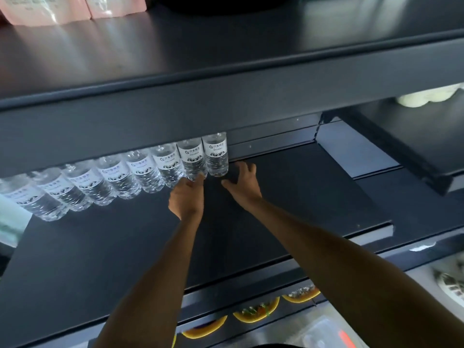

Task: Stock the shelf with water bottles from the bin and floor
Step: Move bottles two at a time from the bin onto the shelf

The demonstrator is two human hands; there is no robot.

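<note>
While my left hand grips an upright bottle low down, my right hand lies open just right of the end bottle, nearer the bare shelf.

The water bottles were clear, glossy plastic, their lower walls ribbed and catching the light. Each was wrapped in a smooth white label. The shelf beneath them looked like dark painted metal, smooth and matt with only a faint sheen. The upper shelf had the same dark finish but threw back broader, softer reflections. On it the pink pouches were shiny film with bright creases. Lower down, the yellow-rimmed bowls looked glossy.
</note>
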